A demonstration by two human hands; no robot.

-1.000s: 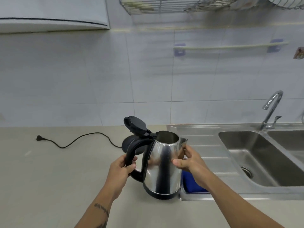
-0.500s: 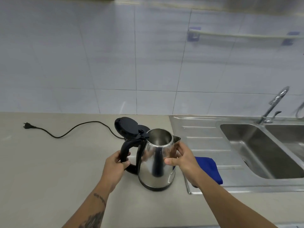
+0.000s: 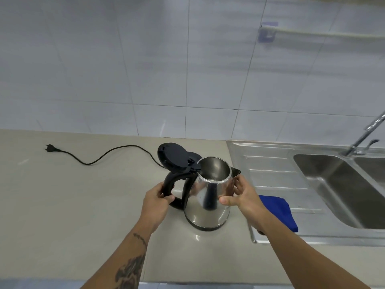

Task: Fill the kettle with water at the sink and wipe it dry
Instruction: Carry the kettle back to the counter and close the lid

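A steel kettle (image 3: 208, 197) with a black handle stands upright on the beige counter (image 3: 83, 205), its black lid (image 3: 173, 157) flipped open. My left hand (image 3: 156, 201) grips the handle. My right hand (image 3: 243, 197) holds the kettle's body just under the spout, thumb in front. A folded blue cloth (image 3: 279, 211) lies on the steel drainboard (image 3: 270, 163) just right of my right hand. The sink basin (image 3: 341, 184) and its tap (image 3: 366, 136) are at the far right.
The kettle's black base (image 3: 194, 155) sits behind the kettle, mostly hidden; its cord (image 3: 100, 159) trails left to a loose plug (image 3: 51, 148). A tiled wall rises behind the counter, carrying a rail (image 3: 320, 34).
The kettle has come down toward the counter and a little left, away from the drainboard. My view has tilted downward. Both hands keep the same hold.
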